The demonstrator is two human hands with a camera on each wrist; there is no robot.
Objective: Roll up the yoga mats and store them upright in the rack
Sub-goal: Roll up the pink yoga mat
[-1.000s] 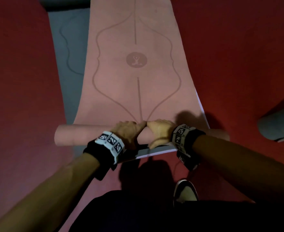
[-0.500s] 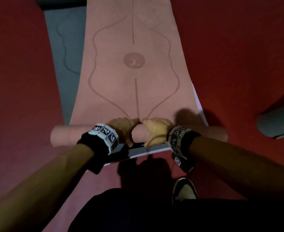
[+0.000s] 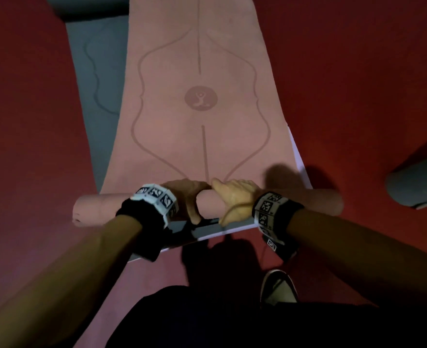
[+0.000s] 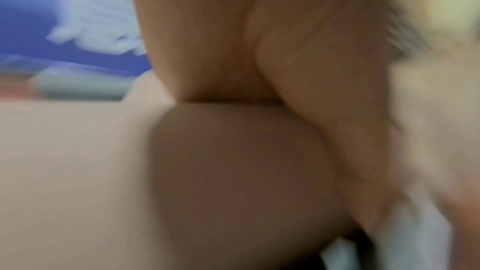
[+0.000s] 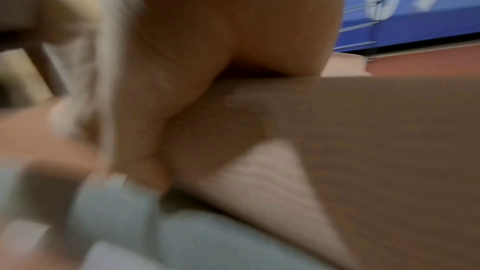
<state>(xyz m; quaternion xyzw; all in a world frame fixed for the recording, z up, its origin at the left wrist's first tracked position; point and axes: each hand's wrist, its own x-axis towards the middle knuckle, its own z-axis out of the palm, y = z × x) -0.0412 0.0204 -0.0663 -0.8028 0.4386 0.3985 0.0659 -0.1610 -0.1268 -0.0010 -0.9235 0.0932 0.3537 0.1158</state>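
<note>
I see my left hand (image 3: 187,197) and right hand (image 3: 235,197) side by side, both curled over the half-rolled pink rubber yoga mat (image 3: 199,136) on the red floor (image 3: 358,84).

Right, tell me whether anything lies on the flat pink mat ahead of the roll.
Nothing visible does. The left hand and right hand grip the rolled part of the pink yoga mat, and its flat stretch ahead lies bare, overlapping a grey mat underneath.
</note>
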